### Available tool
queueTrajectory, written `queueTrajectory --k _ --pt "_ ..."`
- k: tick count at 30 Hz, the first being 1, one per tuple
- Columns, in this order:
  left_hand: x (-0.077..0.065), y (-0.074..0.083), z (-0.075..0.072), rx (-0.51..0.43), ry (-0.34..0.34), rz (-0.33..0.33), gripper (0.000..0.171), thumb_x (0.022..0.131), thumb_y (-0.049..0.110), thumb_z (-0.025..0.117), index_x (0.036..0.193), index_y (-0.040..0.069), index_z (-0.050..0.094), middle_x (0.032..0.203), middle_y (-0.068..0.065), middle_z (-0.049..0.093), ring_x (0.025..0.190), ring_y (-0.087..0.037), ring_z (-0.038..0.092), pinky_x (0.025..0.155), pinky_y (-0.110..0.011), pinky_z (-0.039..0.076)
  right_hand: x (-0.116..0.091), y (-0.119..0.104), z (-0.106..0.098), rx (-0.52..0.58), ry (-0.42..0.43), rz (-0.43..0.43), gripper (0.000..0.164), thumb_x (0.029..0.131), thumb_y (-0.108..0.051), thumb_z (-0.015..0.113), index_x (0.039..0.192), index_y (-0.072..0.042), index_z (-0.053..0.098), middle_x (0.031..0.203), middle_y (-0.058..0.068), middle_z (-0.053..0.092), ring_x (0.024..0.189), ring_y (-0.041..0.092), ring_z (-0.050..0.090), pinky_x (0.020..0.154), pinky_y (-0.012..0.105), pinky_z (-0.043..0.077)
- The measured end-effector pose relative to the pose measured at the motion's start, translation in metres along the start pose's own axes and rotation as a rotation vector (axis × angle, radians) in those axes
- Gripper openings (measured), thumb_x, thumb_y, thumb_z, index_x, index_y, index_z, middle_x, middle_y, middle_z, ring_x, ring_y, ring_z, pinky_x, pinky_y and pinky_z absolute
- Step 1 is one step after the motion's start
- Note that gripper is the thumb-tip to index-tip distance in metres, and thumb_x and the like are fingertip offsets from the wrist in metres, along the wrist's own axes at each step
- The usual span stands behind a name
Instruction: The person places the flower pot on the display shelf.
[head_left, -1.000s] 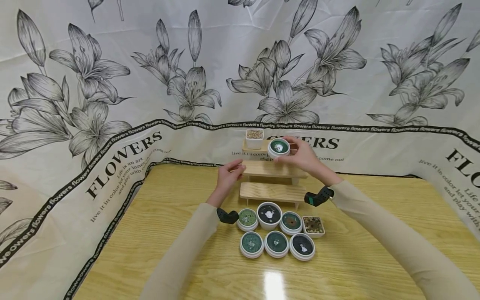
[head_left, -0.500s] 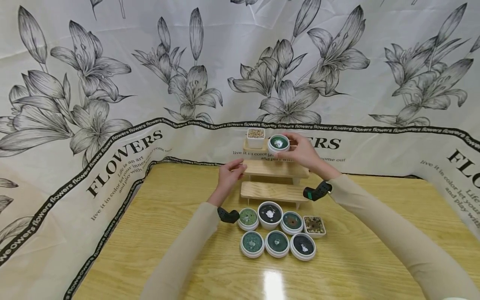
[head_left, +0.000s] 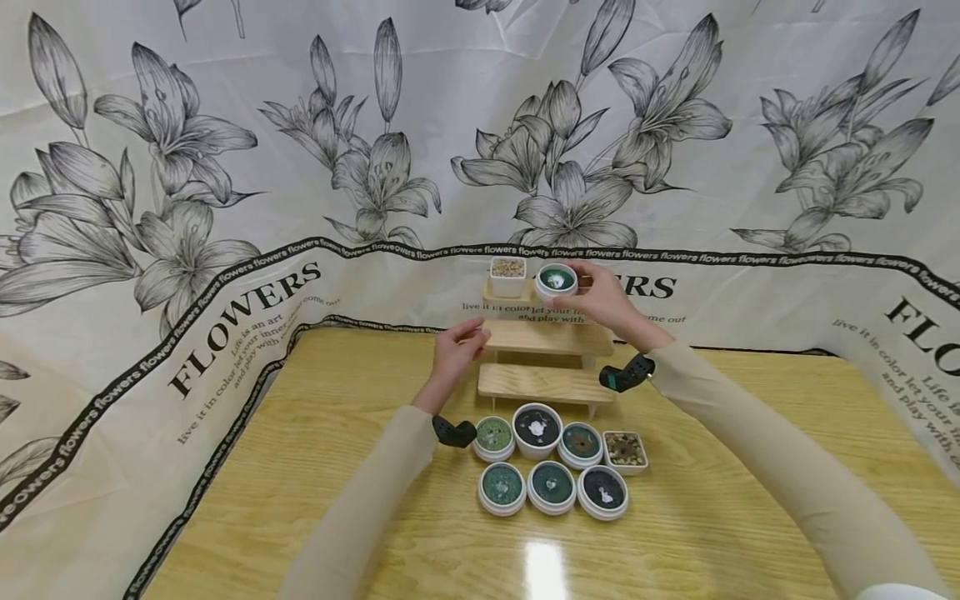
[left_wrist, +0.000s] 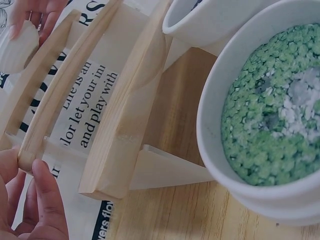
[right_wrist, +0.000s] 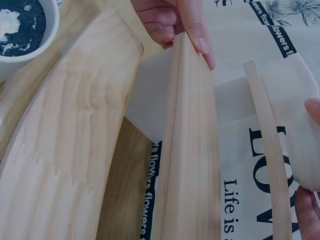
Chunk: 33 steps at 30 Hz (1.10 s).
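My right hand [head_left: 606, 302] grips a small round white pot [head_left: 557, 282] with a dark green filling and a white patch. The pot is at the top tier of a wooden shelf stand, right of a square white pot [head_left: 508, 278] of pale gravel. In the right wrist view, the white wall of the round pot [right_wrist: 299, 135] overlaps the narrow top board [right_wrist: 270, 145]. With thumb and fingers, my left hand [head_left: 455, 354] pinches the left end of the middle board [head_left: 551, 337]; the left wrist view shows this hand [left_wrist: 35, 200] at the board's tip. The lower board [head_left: 543, 383] carries nothing.
Several round white pots with green or black fillings, such as a black-filled pot [head_left: 537, 431], stand in two rows before the stand. A square gravel pot [head_left: 626, 452] ends the back row. Behind the wooden table [head_left: 360, 367] hangs a flower-printed cloth [head_left: 405, 192].
My right hand has raised the round pot slightly and brought it beside the square gravel pot at the top tier. My left hand keeps its pinch on the middle board.
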<state>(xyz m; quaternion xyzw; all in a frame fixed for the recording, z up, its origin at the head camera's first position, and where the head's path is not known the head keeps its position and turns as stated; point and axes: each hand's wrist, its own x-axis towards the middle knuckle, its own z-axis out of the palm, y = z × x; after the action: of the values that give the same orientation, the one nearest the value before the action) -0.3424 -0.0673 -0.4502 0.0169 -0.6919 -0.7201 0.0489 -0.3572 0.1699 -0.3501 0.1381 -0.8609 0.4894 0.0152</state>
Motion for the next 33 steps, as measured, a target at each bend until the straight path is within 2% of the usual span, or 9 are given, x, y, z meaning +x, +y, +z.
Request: queueTrajectory --k 6,14,20,23,27,33 --pt "-0.0001 0.0008 -0.0009 -0.001 -0.006 0.005 0.032 0.089 0.007 0.068 0.120 0.000 0.066 0.099 -0.014 0.067 0.065 -0.005 0.059 0.067 -0.022 0.059 0.0016 -0.0004 0.0017 0.021 0.011 0.019 0.075 0.080 -0.019 0.079 0.143 -0.006 0.042 0.133 0.019 0.053 0.115 0.030 0.054 0.090 0.031 0.047" --pt "-0.0014 0.0008 0.0003 -0.002 0.002 -0.002 0.031 0.089 0.006 0.067 0.119 -0.002 0.066 0.098 -0.013 0.067 0.062 -0.003 0.058 0.063 -0.018 0.057 0.0058 0.0020 0.0045 -0.003 0.027 0.024 0.072 0.079 -0.016 0.078 0.142 -0.005 0.044 0.132 0.019 0.055 0.112 0.029 0.056 0.088 0.027 0.048" --pt "0.0001 -0.0005 0.0000 -0.005 0.004 -0.006 0.031 0.088 0.006 0.068 0.118 -0.001 0.066 0.098 -0.014 0.067 0.062 -0.002 0.058 0.060 -0.015 0.054 0.0072 0.0043 0.0062 0.043 0.041 0.031 0.071 0.080 -0.012 0.077 0.141 -0.002 0.043 0.132 0.021 0.053 0.116 0.032 0.054 0.099 0.038 0.048" --pt "-0.0027 0.0028 -0.0008 -0.013 -0.002 -0.006 0.031 0.088 0.005 0.068 0.119 -0.003 0.066 0.099 -0.015 0.067 0.061 -0.002 0.058 0.064 -0.019 0.057 0.0036 -0.0020 0.0058 0.071 0.041 0.041 0.072 0.081 -0.011 0.076 0.142 0.001 0.040 0.135 0.023 0.049 0.121 0.035 0.051 0.105 0.044 0.044" --pt "-0.0038 0.0036 -0.0009 -0.008 0.002 -0.005 0.032 0.088 0.004 0.067 0.119 -0.002 0.066 0.100 -0.015 0.067 0.061 -0.002 0.058 0.068 -0.024 0.059 0.0018 -0.0029 0.0038 0.060 0.039 0.047 0.072 0.082 -0.015 0.076 0.143 -0.001 0.039 0.136 0.023 0.048 0.123 0.036 0.050 0.106 0.047 0.043" --pt "-0.0020 0.0019 0.0004 -0.004 0.008 -0.006 0.031 0.089 0.005 0.067 0.119 -0.002 0.065 0.099 -0.013 0.067 0.061 -0.002 0.058 0.064 -0.019 0.057 0.0021 0.0005 0.0020 0.041 0.044 0.044 0.072 0.083 -0.020 0.076 0.144 -0.005 0.040 0.139 0.020 0.047 0.122 0.035 0.050 0.102 0.046 0.045"
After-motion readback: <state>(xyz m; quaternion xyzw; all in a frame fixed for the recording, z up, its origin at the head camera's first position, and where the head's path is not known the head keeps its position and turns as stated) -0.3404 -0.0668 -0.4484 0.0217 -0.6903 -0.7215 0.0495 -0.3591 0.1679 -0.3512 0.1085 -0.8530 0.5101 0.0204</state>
